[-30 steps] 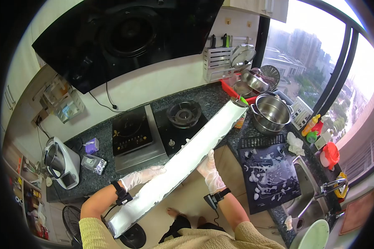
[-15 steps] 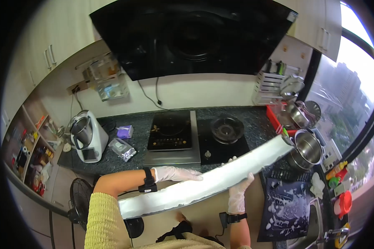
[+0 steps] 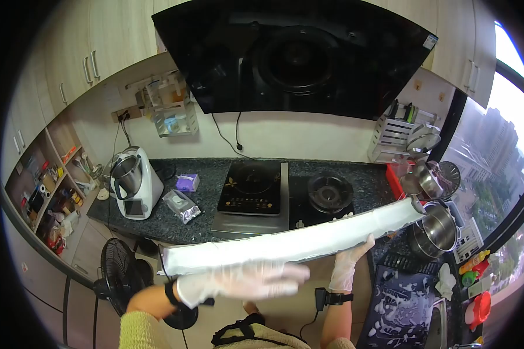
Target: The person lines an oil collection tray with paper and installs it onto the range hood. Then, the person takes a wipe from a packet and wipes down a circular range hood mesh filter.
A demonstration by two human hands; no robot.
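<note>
A long, narrow panel (image 3: 297, 239) with a white face and a thin dark edge stretches across the view, its right end higher, over the counter's front edge. My right hand (image 3: 349, 264), in a clear glove, grips its lower edge right of the middle; fingertips show above the upper edge. My left hand (image 3: 244, 282), also gloved and blurred by motion, has its fingers stretched out in front of the panel's lower left part. Whether it touches the panel cannot be told.
Behind are an induction cooker (image 3: 250, 186) and a gas burner (image 3: 330, 193). Steel pots (image 3: 434, 230) and a foamy dark panel (image 3: 402, 308) are at the right. A white food processor (image 3: 135, 185) is at the left, with a fan (image 3: 119, 270) below.
The view has swung right to left across the kitchen, and the panel now lies flatter. My left hand has come off its earlier hold and moved lower, fingers spread. My right hand keeps its grip.
</note>
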